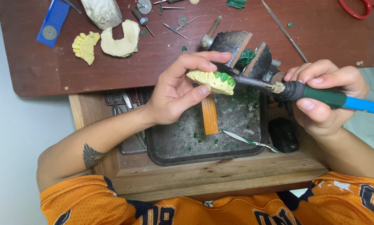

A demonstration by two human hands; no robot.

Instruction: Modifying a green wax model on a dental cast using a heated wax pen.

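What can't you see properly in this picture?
- Head view: the far end of the blue and green tool is cut off by the right edge.
- The red scissors are cut by the top edge.
- The underside of the yellow teeth model is hidden by the left hand.
- The tool's tip touches the green wax, but the exact spot is too small to tell.
- The right hand hides part of the handle.

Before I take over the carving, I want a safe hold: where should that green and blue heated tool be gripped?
Grip the heated tool on its green and blue handle, coming from the right as the right hand does. The bare metal tip end points left at the yellow dental cast in the left hand.
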